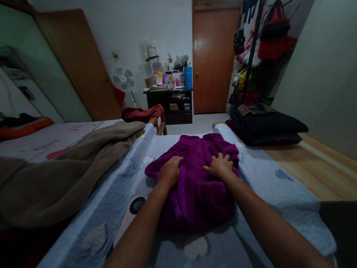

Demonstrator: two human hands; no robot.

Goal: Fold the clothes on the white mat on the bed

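A purple zip-up jacket (203, 190) lies in front of me on a bed covered with a blue-grey sheet (265, 184). My left hand (170, 171) is closed on the jacket near its zipper edge, with the fingertips partly hidden in the folds. On the other side of the garment, my right hand (221, 166) rests palm down with its fingers spread on the cloth. Beside my left forearm lies a pale pink phone (129, 212) with a large round dark camera area, partly covered by the arm.
A brown fleece garment (59, 179) stretches along the left. To the right, folded dark clothes (267, 123) are stacked at the edge of a wooden board (320, 162). Farther back stand a dark cabinet (170, 109), a white fan (123, 79) and a wooden door (214, 63).
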